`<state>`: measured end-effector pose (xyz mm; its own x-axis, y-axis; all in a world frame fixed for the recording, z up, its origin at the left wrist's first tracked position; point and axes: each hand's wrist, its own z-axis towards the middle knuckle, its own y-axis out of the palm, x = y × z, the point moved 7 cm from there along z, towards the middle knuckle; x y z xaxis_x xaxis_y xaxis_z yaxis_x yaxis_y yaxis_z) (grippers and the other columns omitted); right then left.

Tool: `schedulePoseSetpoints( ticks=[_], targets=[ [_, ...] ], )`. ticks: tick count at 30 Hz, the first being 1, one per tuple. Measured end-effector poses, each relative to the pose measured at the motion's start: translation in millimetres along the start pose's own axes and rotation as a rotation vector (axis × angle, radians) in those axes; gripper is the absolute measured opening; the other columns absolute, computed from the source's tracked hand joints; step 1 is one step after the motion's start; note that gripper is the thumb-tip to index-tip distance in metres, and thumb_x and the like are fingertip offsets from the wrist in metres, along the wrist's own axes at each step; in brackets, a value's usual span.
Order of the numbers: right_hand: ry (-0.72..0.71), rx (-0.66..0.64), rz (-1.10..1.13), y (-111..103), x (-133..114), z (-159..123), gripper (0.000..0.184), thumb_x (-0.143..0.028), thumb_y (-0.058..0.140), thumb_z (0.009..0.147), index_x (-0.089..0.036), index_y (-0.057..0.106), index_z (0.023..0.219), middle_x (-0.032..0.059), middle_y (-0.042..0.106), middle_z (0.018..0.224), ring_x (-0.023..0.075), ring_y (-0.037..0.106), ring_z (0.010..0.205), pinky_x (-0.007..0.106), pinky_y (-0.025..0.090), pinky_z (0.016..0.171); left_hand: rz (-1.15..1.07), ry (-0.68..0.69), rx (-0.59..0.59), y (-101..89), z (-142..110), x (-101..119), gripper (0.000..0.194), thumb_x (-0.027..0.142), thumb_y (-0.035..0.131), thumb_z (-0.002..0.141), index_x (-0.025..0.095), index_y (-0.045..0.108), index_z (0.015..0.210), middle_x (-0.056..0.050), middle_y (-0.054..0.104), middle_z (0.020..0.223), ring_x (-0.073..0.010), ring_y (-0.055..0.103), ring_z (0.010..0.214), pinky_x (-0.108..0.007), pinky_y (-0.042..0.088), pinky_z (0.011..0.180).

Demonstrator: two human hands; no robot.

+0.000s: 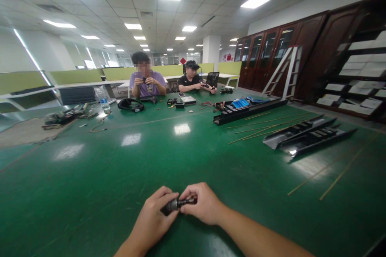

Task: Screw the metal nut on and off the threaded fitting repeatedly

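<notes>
Low in the head view, my left hand (152,215) is closed around a dark cylindrical part (171,206) with a greyish metal collar. From its right end runs a thin, ridged dark shaft (187,201), pinched between the thumb and fingers of my right hand (205,204). Both hands are close together just above or on the green tabletop (120,176); I cannot tell if the part touches it. My fingers hide both ends of the piece, and its exact kind is unclear.
Long black metal channels (316,138) and thin brass-coloured rods (265,130) lie to the right. Across the table sit two people (150,82) handling small dark parts. A black headset (130,105), a water bottle (104,102) and a heap of cables (69,114) lie far left.
</notes>
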<state>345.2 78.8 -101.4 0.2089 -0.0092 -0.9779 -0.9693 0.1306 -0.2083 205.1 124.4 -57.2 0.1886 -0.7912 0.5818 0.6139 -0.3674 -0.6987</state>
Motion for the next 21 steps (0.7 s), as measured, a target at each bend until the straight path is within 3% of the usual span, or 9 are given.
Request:
schedulePoseSetpoints(
  ticks=[12,21],
  targets=[
    [0.01,-0.01,0.005,1,1,0,0.022,-0.014,0.071,0.065,-0.013,0.073,0.086,0.0026,0.07,0.067,0.0155,0.066,0.061,0.024,0.051,0.062,0.003,-0.02,-0.01,0.4,0,-4,0.03,0.013,0.065,0.082,0.025,0.068,0.109,-0.004,0.064,0.096,-0.017,0.064,0.086,-0.026,0.053,0.078],
    [-0.045,0.009,-0.026,-1,-12,-3,0.022,-0.017,0.075,0.064,-0.012,0.073,0.085,0.0033,0.07,0.073,0.0144,0.063,0.065,0.022,0.048,0.061,0.014,0.014,0.068,-3.7,0,2,0.037,0.01,0.062,0.081,0.025,0.062,0.114,-0.003,0.065,0.099,-0.0169,0.064,0.089,-0.026,0.052,0.079]
  ],
)
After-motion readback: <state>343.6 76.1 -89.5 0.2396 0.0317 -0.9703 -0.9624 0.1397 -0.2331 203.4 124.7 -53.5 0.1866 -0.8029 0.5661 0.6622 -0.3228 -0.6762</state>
